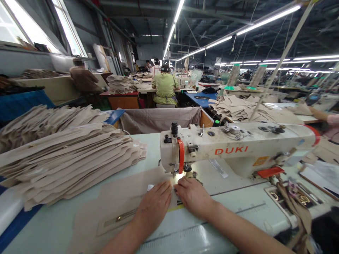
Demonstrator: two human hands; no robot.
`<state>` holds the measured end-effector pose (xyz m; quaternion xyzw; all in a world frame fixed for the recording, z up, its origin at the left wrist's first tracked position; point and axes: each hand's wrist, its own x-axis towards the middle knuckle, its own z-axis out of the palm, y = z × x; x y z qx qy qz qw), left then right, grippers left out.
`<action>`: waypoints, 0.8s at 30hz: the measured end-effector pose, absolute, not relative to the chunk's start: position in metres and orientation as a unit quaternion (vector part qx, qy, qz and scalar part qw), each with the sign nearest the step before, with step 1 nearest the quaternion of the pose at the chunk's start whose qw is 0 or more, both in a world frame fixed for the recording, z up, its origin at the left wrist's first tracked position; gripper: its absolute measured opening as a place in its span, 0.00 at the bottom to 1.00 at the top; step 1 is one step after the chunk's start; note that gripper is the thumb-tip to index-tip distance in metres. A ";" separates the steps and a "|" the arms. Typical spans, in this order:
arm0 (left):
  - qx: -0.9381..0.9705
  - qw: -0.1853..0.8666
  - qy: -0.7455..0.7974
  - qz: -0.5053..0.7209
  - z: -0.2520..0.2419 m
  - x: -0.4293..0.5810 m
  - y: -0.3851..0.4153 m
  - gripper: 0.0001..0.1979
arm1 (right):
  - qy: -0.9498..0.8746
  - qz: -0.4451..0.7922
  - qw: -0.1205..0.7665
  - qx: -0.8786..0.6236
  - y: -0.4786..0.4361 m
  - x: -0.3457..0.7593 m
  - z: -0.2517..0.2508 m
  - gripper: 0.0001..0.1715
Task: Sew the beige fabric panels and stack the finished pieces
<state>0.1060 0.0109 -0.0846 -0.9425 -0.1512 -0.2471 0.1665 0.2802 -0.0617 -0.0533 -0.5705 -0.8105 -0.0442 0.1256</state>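
A beige fabric panel [119, 192] lies on the pale green table, its right edge under the needle area of a white sewing machine [201, 148] marked DUKI. A zipper with a metal pull [119, 218] is set in a slot in this panel. My left hand [156, 197] rests on the panel with its fingers laid flat, just short of the lit presser foot. My right hand [194, 195] is closed at the panel's edge, fingers bent close to the needle. Its fingertips are partly hidden, and both hands nearly meet there.
Stacked beige panels [71, 162] cover the table's left side. A tray [293, 201] with straps and metal rings sits at the right edge, below an orange lever [270, 172]. Ahead, a person in a green top [165, 86] sits at another table. More cut pieces [238, 107] lie beyond the machine.
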 end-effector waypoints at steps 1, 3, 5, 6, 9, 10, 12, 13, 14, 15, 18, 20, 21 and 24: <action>-0.942 0.166 -0.154 -0.249 -0.085 0.108 0.012 0.23 | -0.809 -0.046 0.126 -0.573 -0.061 0.282 -0.053 0.05; -0.942 0.159 -0.162 -0.248 -0.085 0.111 0.015 0.22 | -0.805 -0.048 0.127 -0.578 -0.059 0.283 -0.054 0.06; -0.944 0.147 -0.166 -0.243 -0.084 0.113 0.016 0.20 | -0.801 -0.049 0.129 -0.582 -0.057 0.284 -0.055 0.07; -0.946 0.141 -0.166 -0.239 -0.083 0.114 0.017 0.20 | -0.799 -0.049 0.130 -0.584 -0.057 0.285 -0.056 0.07; -0.948 0.135 -0.164 -0.236 -0.081 0.115 0.019 0.20 | -0.794 -0.046 0.136 -0.590 -0.055 0.285 -0.057 0.08; -0.948 0.135 -0.165 -0.236 -0.080 0.116 0.020 0.20 | -0.793 -0.045 0.137 -0.592 -0.055 0.285 -0.057 0.08; -0.948 0.134 -0.168 -0.236 -0.079 0.116 0.021 0.20 | -0.792 -0.041 0.139 -0.593 -0.054 0.285 -0.056 0.08; -0.949 0.134 -0.166 -0.234 -0.079 0.116 0.022 0.20 | -0.792 -0.040 0.141 -0.593 -0.054 0.285 -0.056 0.09; -0.950 0.134 -0.162 -0.230 -0.078 0.115 0.022 0.20 | -0.791 -0.038 0.143 -0.593 -0.054 0.285 -0.055 0.09; -0.952 0.135 -0.158 -0.225 -0.078 0.115 0.022 0.20 | -0.791 -0.037 0.145 -0.593 -0.053 0.285 -0.055 0.10; -0.955 0.140 -0.153 -0.211 -0.080 0.113 0.023 0.20 | -0.790 -0.035 0.153 -0.593 -0.053 0.284 -0.054 0.10; -0.953 0.150 -0.154 -0.212 -0.082 0.113 0.024 0.20 | -0.790 -0.034 0.158 -0.592 -0.052 0.283 -0.054 0.11; -0.952 0.157 -0.151 -0.214 -0.084 0.113 0.024 0.20 | -0.789 -0.034 0.160 -0.592 -0.052 0.283 -0.054 0.11; -0.950 0.175 -0.138 -0.218 -0.088 0.113 0.026 0.22 | -0.786 -0.034 0.167 -0.594 -0.053 0.283 -0.055 0.12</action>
